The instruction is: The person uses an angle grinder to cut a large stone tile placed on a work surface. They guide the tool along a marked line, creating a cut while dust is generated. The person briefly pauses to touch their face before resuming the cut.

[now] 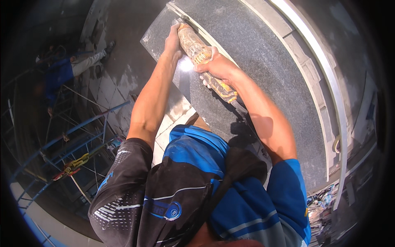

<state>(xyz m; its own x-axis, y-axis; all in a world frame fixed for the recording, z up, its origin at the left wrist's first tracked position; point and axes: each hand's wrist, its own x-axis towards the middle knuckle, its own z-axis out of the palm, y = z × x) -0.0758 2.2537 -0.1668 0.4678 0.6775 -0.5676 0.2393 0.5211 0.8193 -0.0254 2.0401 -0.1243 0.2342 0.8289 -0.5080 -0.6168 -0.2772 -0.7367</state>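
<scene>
"What are your hands doing?"

"My left hand (173, 40) is closing round the far end of a dusty yellow power tool (199, 53), and my right hand (220, 68) is wrapping its body, nearer to me. Neither is hanging free; both are holding the tool."

"Where is it sitting?"

"It's slanting over a grey slab (263, 78), with its far end near a long pale strip (205, 34). My left fingers are partly covering that end, so I'm not managing to tell whether it's touching anything."

"And how far along are you getting?"

"I'm judging this to be work under way, since I'm gripping the tool firmly over the slab. But I'm seeing no clear cut or groove on the slab's bare face, so I'm not counting any stretch as finished."

"What's remaining, then?"

"I'm guessing at something along the strip. The tool and my right hand are hiding part of the slab, and glare (186, 64) is washing out a patch between them and my left forearm, so I'm leaving the amount open."
</scene>
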